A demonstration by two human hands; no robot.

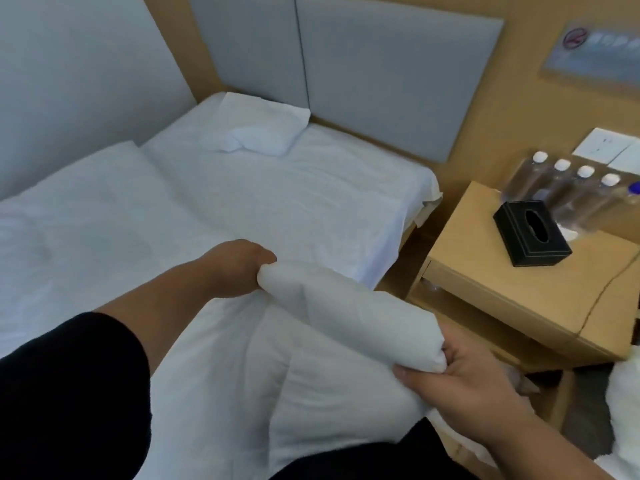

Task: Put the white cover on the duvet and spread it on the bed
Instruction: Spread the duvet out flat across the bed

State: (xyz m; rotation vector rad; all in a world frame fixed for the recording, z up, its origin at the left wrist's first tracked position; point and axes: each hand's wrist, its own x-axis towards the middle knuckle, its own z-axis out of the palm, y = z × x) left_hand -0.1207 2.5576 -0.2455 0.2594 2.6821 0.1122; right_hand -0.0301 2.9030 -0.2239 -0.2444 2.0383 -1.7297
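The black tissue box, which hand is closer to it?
Right. The right hand grips the rolled white bedding just below the nightstand that holds the black tissue box. The left hand grips the roll's far end, over the bed.

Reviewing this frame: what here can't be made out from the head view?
- Left hand: fingers hidden behind the bunched white bedding it grips.
- Cover or duvet: both white, so the head view cannot tell which is held.
- Wall sign: text blurred.
- Water bottles: labels smeared by blur.
- White bundle at right: cut off by the frame edge.
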